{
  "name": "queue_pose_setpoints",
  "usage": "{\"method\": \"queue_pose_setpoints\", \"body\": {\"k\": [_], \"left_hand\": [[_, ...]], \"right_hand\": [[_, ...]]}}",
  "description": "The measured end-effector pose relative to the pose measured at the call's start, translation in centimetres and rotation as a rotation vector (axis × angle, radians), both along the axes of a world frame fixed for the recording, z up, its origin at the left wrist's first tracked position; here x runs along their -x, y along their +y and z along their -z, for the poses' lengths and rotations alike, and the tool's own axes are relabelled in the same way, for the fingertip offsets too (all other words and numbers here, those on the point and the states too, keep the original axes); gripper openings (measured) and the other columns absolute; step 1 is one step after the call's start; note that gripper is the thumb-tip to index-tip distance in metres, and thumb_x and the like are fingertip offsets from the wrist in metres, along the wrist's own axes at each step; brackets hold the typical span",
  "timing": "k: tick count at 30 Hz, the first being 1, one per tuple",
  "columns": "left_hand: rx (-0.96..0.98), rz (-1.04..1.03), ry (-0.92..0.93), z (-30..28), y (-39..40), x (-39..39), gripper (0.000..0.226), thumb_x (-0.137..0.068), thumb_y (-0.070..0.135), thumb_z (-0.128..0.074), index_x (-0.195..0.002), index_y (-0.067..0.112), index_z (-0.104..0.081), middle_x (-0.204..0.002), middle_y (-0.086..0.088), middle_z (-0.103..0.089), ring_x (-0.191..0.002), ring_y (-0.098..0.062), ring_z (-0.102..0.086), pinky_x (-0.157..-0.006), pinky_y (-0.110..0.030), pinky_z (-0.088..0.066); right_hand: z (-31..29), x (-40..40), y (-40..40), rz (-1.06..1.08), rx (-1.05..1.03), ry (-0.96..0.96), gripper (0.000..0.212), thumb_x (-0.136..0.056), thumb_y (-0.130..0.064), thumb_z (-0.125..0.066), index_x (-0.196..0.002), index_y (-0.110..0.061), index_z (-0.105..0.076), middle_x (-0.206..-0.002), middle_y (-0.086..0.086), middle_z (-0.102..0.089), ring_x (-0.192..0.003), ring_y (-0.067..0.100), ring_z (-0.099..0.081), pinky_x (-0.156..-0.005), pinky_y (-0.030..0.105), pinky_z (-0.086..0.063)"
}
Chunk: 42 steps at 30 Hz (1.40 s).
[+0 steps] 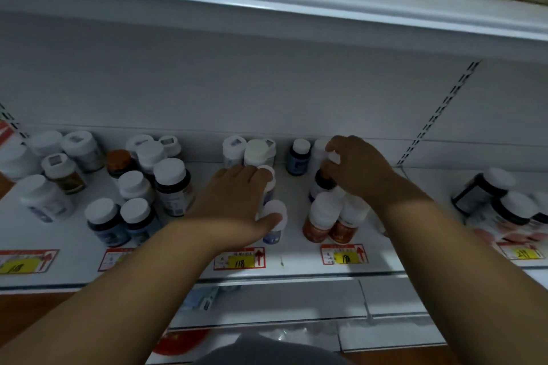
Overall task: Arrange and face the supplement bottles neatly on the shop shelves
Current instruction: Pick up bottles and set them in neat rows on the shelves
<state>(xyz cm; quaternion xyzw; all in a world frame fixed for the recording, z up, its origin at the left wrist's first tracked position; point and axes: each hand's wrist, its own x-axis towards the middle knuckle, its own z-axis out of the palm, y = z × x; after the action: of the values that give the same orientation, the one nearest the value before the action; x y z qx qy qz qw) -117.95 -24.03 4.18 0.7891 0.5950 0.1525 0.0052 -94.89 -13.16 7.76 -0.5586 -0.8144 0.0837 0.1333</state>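
At the far left of the white shelf (296, 268) I see a loose cluster of white-capped supplement bottles (130, 187), some dark-bodied, some pale, one amber with an orange cap, standing at mixed angles from the back panel to near the front edge, with red-and-yellow price tags along the lip below them. Moving toward the centre, my left hand (234, 204) reaches in palm down with its fingers curled over the cap of a bottle (268, 178) in the middle column, while the thumb presses against the cap of the blue-labelled bottle (275, 222) just in front of it; the hand covers most of the first bottle. Behind these, three pale bottles stand against the back panel. The price tag (239, 259) below reads 118. Further right, my right hand (355, 169) is curled down around the cap of a dark bottle (321, 182), gripping it from above. Just in front of that stand two orange-labelled bottles (332, 221), touching each other. At the far right, a few dark jars (492, 195) sit well apart from the hands.
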Motion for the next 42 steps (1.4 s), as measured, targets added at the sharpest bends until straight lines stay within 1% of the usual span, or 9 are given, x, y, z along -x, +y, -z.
{"method": "queue_pose_setpoints", "body": {"k": [3,7,12,16,21,26,31,37,42], "left_hand": [[0.013,0.018,-0.066,-0.6,0.8,-2.6,0.062,-0.084,0.064,-0.049,-0.133,0.029,-0.038,-0.125,0.006,-0.051,-0.111,-0.017,-0.044,-0.088,-0.029,-0.030],[0.054,0.007,-0.215,-0.9,1.8,-6.4,0.053,-0.088,0.054,-0.053,-0.132,0.027,-0.043,-0.125,0.005,-0.049,-0.107,-0.013,-0.042,-0.086,-0.025,-0.029],[0.038,-0.114,-0.398,-2.3,3.6,-10.4,0.067,-0.087,0.049,-0.060,-0.144,0.024,-0.035,-0.141,0.003,-0.044,-0.130,-0.015,-0.037,-0.101,-0.020,-0.025],[0.129,-0.072,-0.655,-4.5,3.8,-14.9,0.054,-0.081,0.052,-0.067,-0.129,0.039,-0.046,-0.120,0.022,-0.058,-0.108,0.001,-0.056,-0.089,-0.021,-0.046],[0.340,0.040,-0.950,-4.2,2.6,-21.8,0.041,-0.076,0.054,-0.064,-0.115,0.048,-0.052,-0.106,0.026,-0.065,-0.093,0.009,-0.061,-0.071,-0.013,-0.049],[0.432,0.190,-0.922,-2.1,3.1,-29.0,0.042,-0.075,0.047,-0.072,-0.112,0.041,-0.052,-0.102,0.018,-0.063,-0.090,0.005,-0.061,-0.074,-0.016,-0.049],[0.560,0.353,-0.943,0.2,1.7,-38.1,0.049,-0.069,0.051,-0.074,-0.111,0.042,-0.052,-0.097,0.018,-0.065,-0.083,-0.002,-0.064,-0.071,-0.026,-0.055],[0.568,0.465,-0.880,0.9,1.0,-50.7,0.050,-0.066,0.051,-0.073,-0.110,0.041,-0.051,-0.094,0.018,-0.063,-0.081,-0.003,-0.062,-0.065,-0.023,-0.049],[0.586,0.499,-0.888,1.6,1.3,-63.2,0.049,-0.069,0.049,-0.074,-0.111,0.042,-0.049,-0.097,0.025,-0.061,-0.083,0.002,-0.062,-0.063,-0.011,-0.047]], "right_hand": [[0.7,-0.6,1.8,-0.045,0.169,-0.175,0.027,-0.091,-0.028,-0.057,-0.110,-0.009,-0.056,-0.108,0.013,-0.061,-0.094,0.026,-0.056,-0.078,0.033,-0.045],[0.8,-1.9,2.4,-0.173,0.162,-0.091,0.023,-0.090,-0.022,-0.057,-0.106,-0.005,-0.054,-0.099,0.014,-0.064,-0.090,0.027,-0.060,-0.075,0.035,-0.048],[-2.0,-5.8,2.4,-0.255,-0.138,0.191,0.026,-0.091,-0.028,-0.056,-0.105,-0.006,-0.062,-0.093,0.009,-0.065,-0.082,0.019,-0.057,-0.066,0.026,-0.040],[-4.6,-8.9,1.5,-0.280,-0.166,0.450,0.025,-0.091,-0.038,-0.051,-0.085,-0.016,-0.061,-0.076,-0.003,-0.062,-0.068,0.005,-0.054,-0.055,0.014,-0.038],[-5.1,-13.9,-1.0,-0.039,0.044,0.607,0.045,-0.078,-0.061,-0.053,-0.068,-0.017,-0.050,-0.060,-0.005,-0.051,-0.055,0.004,-0.051,-0.051,0.018,-0.041],[-3.9,-22.1,-4.5,0.285,0.146,0.667,0.057,-0.067,-0.068,-0.061,-0.075,-0.012,-0.056,-0.064,0.006,-0.062,-0.057,0.016,-0.062,-0.055,0.038,-0.055],[-2.9,-31.7,-9.6,0.380,0.152,0.736,0.043,-0.069,-0.063,-0.064,-0.082,-0.021,-0.063,-0.073,0.002,-0.068,-0.067,0.018,-0.066,-0.065,0.050,-0.057],[-1.4,-44.3,-13.0,0.451,0.093,0.759,0.024,-0.077,-0.047,-0.069,-0.095,-0.031,-0.066,-0.086,-0.011,-0.070,-0.082,0.006,-0.067,-0.078,0.042,-0.058],[-1.0,-56.5,-13.6,0.459,0.081,0.641,0.026,-0.083,-0.043,-0.068,-0.108,-0.040,-0.061,-0.094,-0.024,-0.064,-0.084,-0.011,-0.059,-0.065,0.007,-0.048]]}}
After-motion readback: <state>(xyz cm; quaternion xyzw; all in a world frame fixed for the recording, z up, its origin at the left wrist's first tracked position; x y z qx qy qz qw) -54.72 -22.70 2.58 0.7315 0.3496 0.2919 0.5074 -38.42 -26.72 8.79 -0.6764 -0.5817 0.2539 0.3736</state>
